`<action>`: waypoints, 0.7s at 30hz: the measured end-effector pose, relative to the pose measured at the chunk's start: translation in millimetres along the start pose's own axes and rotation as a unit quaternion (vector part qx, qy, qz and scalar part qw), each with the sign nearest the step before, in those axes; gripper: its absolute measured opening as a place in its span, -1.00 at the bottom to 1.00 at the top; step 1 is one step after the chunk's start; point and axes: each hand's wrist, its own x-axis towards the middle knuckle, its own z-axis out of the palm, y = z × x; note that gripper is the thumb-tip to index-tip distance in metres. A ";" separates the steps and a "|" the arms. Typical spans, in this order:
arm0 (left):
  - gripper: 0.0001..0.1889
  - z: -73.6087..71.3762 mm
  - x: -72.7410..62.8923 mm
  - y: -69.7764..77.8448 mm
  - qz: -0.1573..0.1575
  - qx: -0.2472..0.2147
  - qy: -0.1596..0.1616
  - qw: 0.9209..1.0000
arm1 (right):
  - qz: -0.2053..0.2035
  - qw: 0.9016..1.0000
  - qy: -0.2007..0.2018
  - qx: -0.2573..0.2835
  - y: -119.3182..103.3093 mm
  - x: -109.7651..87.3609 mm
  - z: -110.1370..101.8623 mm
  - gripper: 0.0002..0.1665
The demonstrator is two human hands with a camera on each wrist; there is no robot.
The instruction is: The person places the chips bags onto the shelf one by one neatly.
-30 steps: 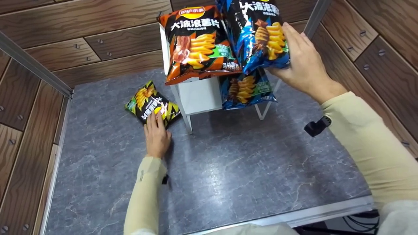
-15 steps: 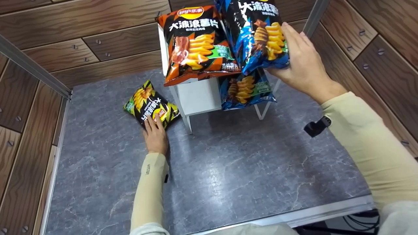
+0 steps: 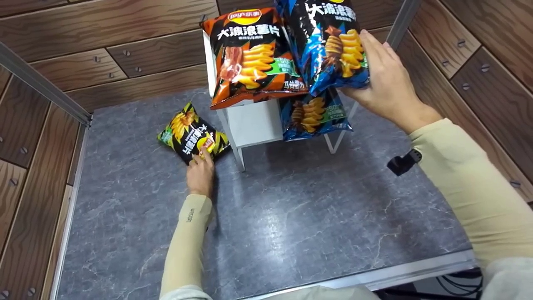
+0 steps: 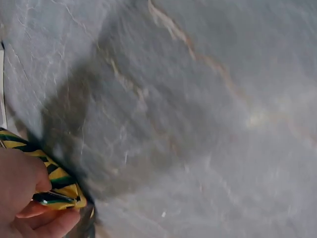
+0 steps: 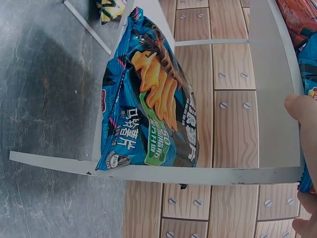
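Observation:
My left hand [image 3: 200, 175] pinches the near edge of a yellow and black bag of potato chips [image 3: 185, 143] that lies flat on the grey floor panel. In the left wrist view, thumb and fingers [image 4: 54, 225] close on its striped corner [image 4: 64, 186]. My right hand [image 3: 389, 81] grips the right side of a blue and black chip bag [image 3: 333, 46] on top of a white rack [image 3: 255, 123]. Its far fingers are hidden behind the bag. An orange chip bag [image 3: 254, 62] lies beside it on the top. Another blue chip bag [image 5: 153, 104] sits on the lower shelf.
Wood-patterned walls [image 3: 158, 54] with metal posts [image 3: 46, 79] enclose the grey marbled surface [image 3: 266, 216]. A slim white leg [image 3: 240, 158] of the rack stands just right of the yellow bag. Black cables [image 3: 462, 283] lie beyond the near right edge.
My left hand has gone from lying with extended fingers on the yellow bag to pinching its near edge. The right hand and the bags have hardly moved.

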 end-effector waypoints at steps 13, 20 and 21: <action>-0.65 -18.8 15.1 31.5 -0.055 -0.014 -0.072 0.996 | 0.005 1.000 -0.007 0.005 0.0 -0.7 -0.3 0.12; -0.78 -23.8 27.1 36.5 -0.080 -0.052 -0.127 0.987 | 0.008 1.000 -0.009 0.006 -0.2 0.1 -0.8 0.10; -0.79 -24.2 28.4 35.8 -0.084 -0.067 -0.130 0.986 | 0.008 1.000 -0.009 0.005 0.0 0.0 -0.8 0.10</action>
